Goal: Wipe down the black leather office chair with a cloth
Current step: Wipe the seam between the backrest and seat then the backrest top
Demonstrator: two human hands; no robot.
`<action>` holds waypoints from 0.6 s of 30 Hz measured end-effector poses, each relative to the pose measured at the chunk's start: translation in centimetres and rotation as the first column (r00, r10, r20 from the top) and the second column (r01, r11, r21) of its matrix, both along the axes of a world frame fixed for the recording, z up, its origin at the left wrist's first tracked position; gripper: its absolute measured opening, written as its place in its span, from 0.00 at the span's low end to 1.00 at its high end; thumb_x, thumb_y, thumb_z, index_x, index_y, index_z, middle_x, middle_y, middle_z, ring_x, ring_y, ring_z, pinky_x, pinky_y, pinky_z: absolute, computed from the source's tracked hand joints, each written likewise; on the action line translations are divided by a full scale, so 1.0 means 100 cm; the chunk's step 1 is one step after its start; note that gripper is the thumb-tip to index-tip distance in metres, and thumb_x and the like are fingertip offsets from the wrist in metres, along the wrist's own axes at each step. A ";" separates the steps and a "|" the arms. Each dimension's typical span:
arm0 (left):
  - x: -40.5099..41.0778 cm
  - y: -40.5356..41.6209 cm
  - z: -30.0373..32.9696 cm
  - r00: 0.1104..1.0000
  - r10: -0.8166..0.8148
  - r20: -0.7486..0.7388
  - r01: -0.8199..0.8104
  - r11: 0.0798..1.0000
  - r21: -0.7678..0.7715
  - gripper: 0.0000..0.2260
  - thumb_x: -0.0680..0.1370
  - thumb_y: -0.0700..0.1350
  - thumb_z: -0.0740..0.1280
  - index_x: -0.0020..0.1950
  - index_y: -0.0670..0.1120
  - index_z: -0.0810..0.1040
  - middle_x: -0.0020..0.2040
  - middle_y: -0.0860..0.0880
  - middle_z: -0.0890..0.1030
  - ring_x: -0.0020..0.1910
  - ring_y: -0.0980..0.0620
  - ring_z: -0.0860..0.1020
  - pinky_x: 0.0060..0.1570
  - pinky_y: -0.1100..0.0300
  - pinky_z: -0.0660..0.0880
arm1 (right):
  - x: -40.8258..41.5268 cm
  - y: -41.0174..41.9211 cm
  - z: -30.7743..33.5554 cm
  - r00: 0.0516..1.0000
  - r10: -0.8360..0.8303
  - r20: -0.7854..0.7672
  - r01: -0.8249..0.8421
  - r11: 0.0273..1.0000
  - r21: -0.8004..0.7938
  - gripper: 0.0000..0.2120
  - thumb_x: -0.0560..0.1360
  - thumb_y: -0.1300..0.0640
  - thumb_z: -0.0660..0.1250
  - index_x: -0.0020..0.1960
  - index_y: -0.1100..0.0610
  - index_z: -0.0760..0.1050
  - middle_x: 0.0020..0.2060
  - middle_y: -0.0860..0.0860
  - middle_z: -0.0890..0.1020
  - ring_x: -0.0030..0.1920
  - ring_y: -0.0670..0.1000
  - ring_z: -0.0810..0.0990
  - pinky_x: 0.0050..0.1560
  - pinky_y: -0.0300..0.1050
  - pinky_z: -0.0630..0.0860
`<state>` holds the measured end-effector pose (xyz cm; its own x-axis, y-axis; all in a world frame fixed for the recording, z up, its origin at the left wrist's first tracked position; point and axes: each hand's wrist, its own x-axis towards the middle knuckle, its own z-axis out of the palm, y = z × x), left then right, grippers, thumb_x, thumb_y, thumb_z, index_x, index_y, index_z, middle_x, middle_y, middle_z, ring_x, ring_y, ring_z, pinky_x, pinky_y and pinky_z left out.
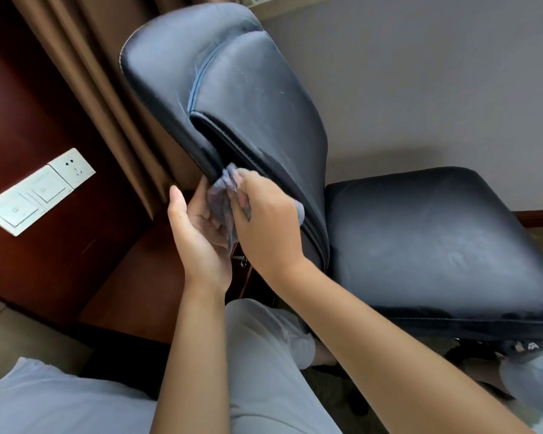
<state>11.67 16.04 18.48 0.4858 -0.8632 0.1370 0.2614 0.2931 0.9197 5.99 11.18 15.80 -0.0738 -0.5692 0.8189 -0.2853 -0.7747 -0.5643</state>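
The black leather office chair (251, 98) fills the middle of the head view, its backrest leaning up to the left and its seat (436, 242) to the right. A small grey-blue cloth (224, 189) is bunched against the lower left edge of the backrest. My right hand (264, 223) is closed on the cloth and presses it to that edge. My left hand (198, 236) is cupped under and behind the cloth, palm up, fingers touching its hanging part. The chair's base is mostly hidden below the seat.
A dark red wooden panel (29, 126) with white switches and a socket (41, 189) stands at left, with brown curtains (85, 57) behind the chair. A grey wall (436, 73) is at right. My legs in light shorts (264, 355) are below, a white pillow (44, 399) at bottom left.
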 end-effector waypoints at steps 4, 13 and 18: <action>-0.001 -0.001 -0.001 0.999 0.028 0.021 -0.027 0.998 -0.055 0.27 0.81 0.60 0.44 0.68 0.48 0.73 0.63 0.51 0.79 0.63 0.51 0.76 0.67 0.53 0.68 | -0.011 0.000 -0.057 0.986 0.167 0.026 -0.167 0.986 -0.029 0.06 0.76 0.68 0.63 0.43 0.69 0.78 0.34 0.62 0.80 0.42 0.51 0.72 0.48 0.34 0.68; -0.006 0.007 0.002 0.999 -0.029 0.023 0.030 0.999 -0.018 0.28 0.80 0.61 0.44 0.69 0.49 0.72 0.58 0.53 0.82 0.62 0.53 0.77 0.66 0.53 0.69 | -0.010 -0.004 0.011 0.976 0.164 0.145 -0.161 0.986 -0.032 0.04 0.74 0.68 0.65 0.46 0.65 0.78 0.42 0.56 0.82 0.47 0.53 0.80 0.52 0.43 0.76; -0.008 0.006 0.000 1.000 -0.026 0.001 0.026 0.999 -0.028 0.27 0.81 0.60 0.44 0.70 0.49 0.71 0.61 0.50 0.80 0.63 0.51 0.76 0.67 0.50 0.68 | -0.012 -0.019 0.019 0.990 0.020 -0.141 -0.050 0.975 -0.218 0.02 0.71 0.71 0.67 0.43 0.66 0.77 0.45 0.56 0.82 0.48 0.56 0.80 0.51 0.40 0.74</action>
